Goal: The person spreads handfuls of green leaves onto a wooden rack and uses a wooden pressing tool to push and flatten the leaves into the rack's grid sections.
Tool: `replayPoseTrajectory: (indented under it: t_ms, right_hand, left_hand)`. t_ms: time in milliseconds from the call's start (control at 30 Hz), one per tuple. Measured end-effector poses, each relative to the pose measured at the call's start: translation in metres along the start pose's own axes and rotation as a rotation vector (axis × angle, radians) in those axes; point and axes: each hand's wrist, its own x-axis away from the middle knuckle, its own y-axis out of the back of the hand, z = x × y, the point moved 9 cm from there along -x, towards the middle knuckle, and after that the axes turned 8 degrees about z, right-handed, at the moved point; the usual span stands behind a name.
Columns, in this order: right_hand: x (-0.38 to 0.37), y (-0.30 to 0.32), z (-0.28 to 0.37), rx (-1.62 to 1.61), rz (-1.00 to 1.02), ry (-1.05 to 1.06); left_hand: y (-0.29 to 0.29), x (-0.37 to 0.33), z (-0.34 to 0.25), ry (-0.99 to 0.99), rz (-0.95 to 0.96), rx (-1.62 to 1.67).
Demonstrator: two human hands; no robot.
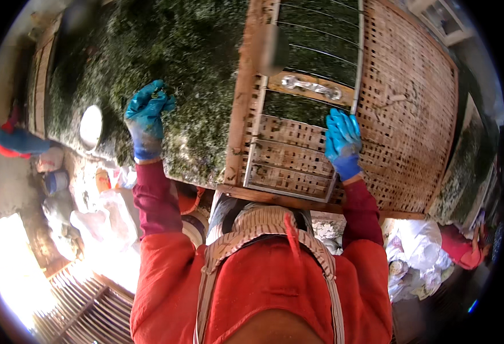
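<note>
Blue gloves are worn on both hands. The left hand [147, 120] is held over the near part of the big green leaf pile [200, 86], and its fingers are curled in; whether any leaves are held in them cannot be told. The right hand [342, 137] is laid flat, palm down, over the right side of the thin frame [286, 194], with its fingers straight and side by side. The frame is set on the woven tray [406, 109], close to the tray's left wood edge [241, 109], so just a thin strip is left there. Much more room is left on the right, where wide tan weave is seen. The far part of the frame is filled with green leaves [320, 60], and in the near part the weave is seen through it. A wood bar [275, 82] with a shiny grip [312, 87] is set across the frame, with leaves on both sides. The frame's near end is kept just inside the tray's front edge. A white bowl [91, 127] is seen at the pile's near edge, left of the left hand and apart from it.
</note>
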Motion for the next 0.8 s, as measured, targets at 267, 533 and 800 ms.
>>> replayPoseTrajectory:
  t_ms: [267,533,800]
  right_hand:
    - [0.003,0.010,-0.012,-0.058,-0.083,-0.169]
    - [0.007,0.016,-0.017,0.066,-0.069,-0.165]
    - [-0.031,-0.033,0.034,-0.019,0.291,0.138]
  left_hand:
    - [-0.235,0.036,0.022,0.166,0.570,0.122]
    - [-0.188,0.054,0.084,-0.121,0.252,-0.046]
    - [-0.151,0.072,0.038,-0.410,0.274,-0.764]
